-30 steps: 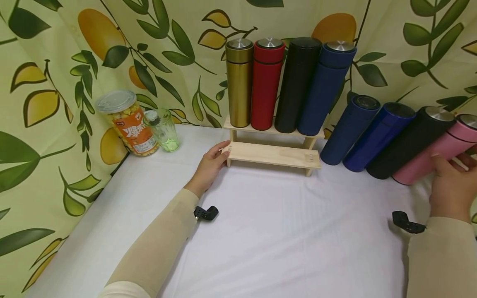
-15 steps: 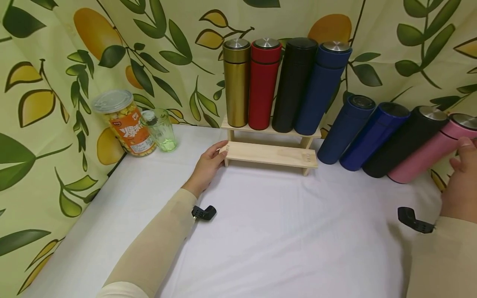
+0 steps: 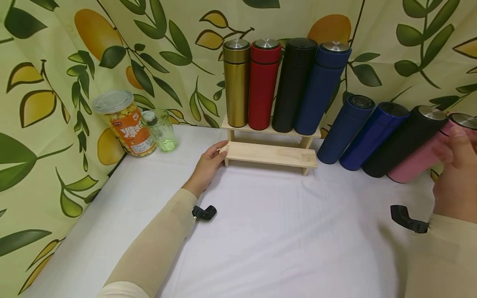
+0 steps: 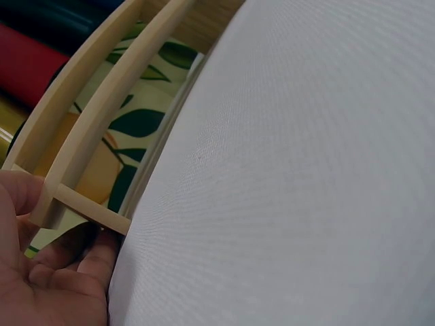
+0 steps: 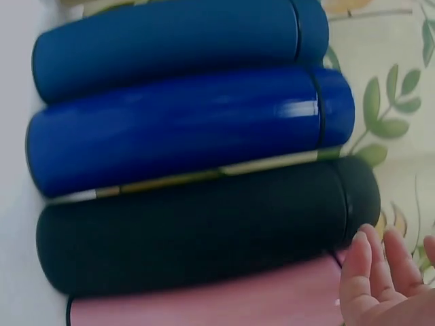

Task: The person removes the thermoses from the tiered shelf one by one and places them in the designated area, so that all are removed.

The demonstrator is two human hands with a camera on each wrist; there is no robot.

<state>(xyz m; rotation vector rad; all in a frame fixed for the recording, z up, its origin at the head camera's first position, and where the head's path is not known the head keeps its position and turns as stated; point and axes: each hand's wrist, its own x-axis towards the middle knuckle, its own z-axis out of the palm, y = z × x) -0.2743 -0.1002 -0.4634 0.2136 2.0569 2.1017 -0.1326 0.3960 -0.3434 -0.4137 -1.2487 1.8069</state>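
My left hand [image 3: 209, 164] grips the left end of a two-tier wooden rack [image 3: 272, 154], with thumb and fingers around the end of its lower step in the left wrist view. At the far right, my right hand [image 3: 456, 174] is by the upper part of a pink thermos [image 3: 413, 160], overlapping it. Its fingers [image 5: 357, 272] are relaxed and reach up near the lid of a black thermos [image 5: 204, 234]. On the rack's upper step stand a gold thermos [image 3: 237, 89], a red one [image 3: 263, 91], a black one [image 3: 296, 89] and a dark blue one [image 3: 322, 89].
A dark blue thermos [image 3: 344, 132] and a shiny blue one [image 3: 372, 138] stand between the rack and the black thermos. At left are a popcorn jar [image 3: 128, 130] and a green glass [image 3: 164, 132]. A patterned curtain [image 3: 149, 70] backs the white-covered table [image 3: 283, 231].
My right hand has moved up from the pink thermos's lower body toward its lid, going outward and then back in. The left hand keeps its grip on the rack; the thermoses stay put.
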